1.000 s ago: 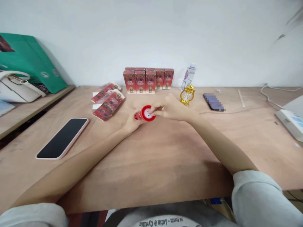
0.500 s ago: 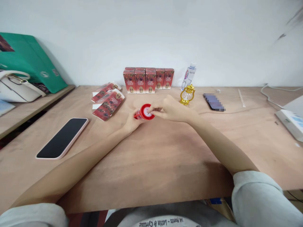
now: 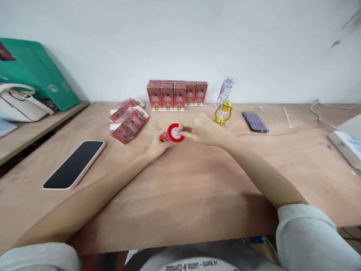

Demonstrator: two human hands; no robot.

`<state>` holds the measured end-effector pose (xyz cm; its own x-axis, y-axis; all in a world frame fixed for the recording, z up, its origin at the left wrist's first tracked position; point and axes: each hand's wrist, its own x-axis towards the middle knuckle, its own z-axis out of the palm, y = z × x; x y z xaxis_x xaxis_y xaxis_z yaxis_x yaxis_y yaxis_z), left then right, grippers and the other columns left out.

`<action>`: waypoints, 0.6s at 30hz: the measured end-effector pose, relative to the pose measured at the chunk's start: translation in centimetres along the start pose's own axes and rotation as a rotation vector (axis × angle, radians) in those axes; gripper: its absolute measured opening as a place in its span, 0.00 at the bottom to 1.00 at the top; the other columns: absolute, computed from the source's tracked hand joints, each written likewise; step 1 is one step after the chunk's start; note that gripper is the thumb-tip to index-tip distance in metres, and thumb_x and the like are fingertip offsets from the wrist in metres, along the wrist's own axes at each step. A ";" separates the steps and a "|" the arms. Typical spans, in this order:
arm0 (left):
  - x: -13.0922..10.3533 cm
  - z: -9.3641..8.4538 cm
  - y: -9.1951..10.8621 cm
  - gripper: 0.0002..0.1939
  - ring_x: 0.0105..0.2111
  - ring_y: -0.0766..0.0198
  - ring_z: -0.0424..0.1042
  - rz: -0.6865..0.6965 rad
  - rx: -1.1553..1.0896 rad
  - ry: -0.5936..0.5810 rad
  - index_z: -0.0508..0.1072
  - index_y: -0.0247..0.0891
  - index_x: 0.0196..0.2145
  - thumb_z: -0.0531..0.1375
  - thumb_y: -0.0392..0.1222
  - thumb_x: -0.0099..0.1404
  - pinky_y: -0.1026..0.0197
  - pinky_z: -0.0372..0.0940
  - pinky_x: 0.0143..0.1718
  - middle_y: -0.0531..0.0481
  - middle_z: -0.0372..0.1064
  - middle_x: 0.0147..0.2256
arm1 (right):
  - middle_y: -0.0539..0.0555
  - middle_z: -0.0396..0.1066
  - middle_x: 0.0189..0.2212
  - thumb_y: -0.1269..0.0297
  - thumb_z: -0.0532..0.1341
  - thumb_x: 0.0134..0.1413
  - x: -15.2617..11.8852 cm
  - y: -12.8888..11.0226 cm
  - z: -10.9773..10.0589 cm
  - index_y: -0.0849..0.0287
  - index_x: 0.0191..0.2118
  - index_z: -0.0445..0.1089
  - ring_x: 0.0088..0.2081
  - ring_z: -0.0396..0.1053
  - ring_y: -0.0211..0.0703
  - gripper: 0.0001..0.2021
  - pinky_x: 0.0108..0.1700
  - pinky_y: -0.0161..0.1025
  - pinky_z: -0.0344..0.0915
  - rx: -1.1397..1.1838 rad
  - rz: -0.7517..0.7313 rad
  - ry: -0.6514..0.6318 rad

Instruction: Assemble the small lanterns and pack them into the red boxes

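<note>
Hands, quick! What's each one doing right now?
Left hand: closed around the red-rimmed object.
Right hand: fingers pinched together at its white disc; whether they grip anything can't be told.

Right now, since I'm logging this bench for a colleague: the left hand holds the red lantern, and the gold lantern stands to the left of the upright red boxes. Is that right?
Not quite: the head view shows the gold lantern to the right of the upright red boxes. The left hand does hold the red lantern.
</note>
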<state>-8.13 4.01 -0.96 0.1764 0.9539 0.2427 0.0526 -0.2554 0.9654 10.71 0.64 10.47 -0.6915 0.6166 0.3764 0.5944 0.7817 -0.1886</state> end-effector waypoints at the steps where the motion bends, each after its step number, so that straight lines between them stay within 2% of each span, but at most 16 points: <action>1: 0.0 0.0 0.0 0.25 0.46 0.54 0.73 0.007 0.007 -0.003 0.74 0.37 0.40 0.72 0.41 0.43 0.48 0.66 0.53 0.47 0.76 0.42 | 0.53 0.75 0.28 0.74 0.59 0.54 0.0 0.0 0.0 0.62 0.31 0.74 0.28 0.65 0.37 0.06 0.33 0.35 0.56 -0.008 -0.001 -0.004; 9: 0.2 -0.2 -0.4 0.23 0.43 0.56 0.73 0.057 0.043 -0.017 0.73 0.37 0.38 0.71 0.42 0.44 0.50 0.66 0.50 0.48 0.76 0.40 | 0.55 0.75 0.28 0.70 0.60 0.55 -0.1 -0.4 0.1 0.63 0.32 0.74 0.28 0.65 0.39 0.05 0.31 0.36 0.52 -0.092 0.021 -0.043; 13: 0.2 -0.2 -0.9 0.22 0.40 0.57 0.73 0.072 0.073 -0.002 0.73 0.37 0.38 0.71 0.43 0.44 0.51 0.66 0.48 0.49 0.75 0.38 | 0.56 0.75 0.29 0.71 0.60 0.55 -0.1 -0.6 0.0 0.63 0.31 0.73 0.29 0.65 0.40 0.05 0.31 0.36 0.51 -0.123 0.018 -0.066; 18: 0.4 -0.4 -1.0 0.20 0.34 0.62 0.70 0.141 0.136 -0.046 0.72 0.36 0.34 0.71 0.43 0.44 0.57 0.65 0.43 0.51 0.72 0.33 | 0.55 0.75 0.29 0.73 0.59 0.56 0.0 -1.0 -0.1 0.63 0.32 0.73 0.28 0.64 0.38 0.06 0.31 0.36 0.50 -0.105 0.001 -0.136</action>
<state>-8.51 4.72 -1.80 0.2357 0.8999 0.3668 0.1558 -0.4076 0.8998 10.16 -0.20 10.73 -0.7358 0.6298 0.2490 0.6298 0.7715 -0.0904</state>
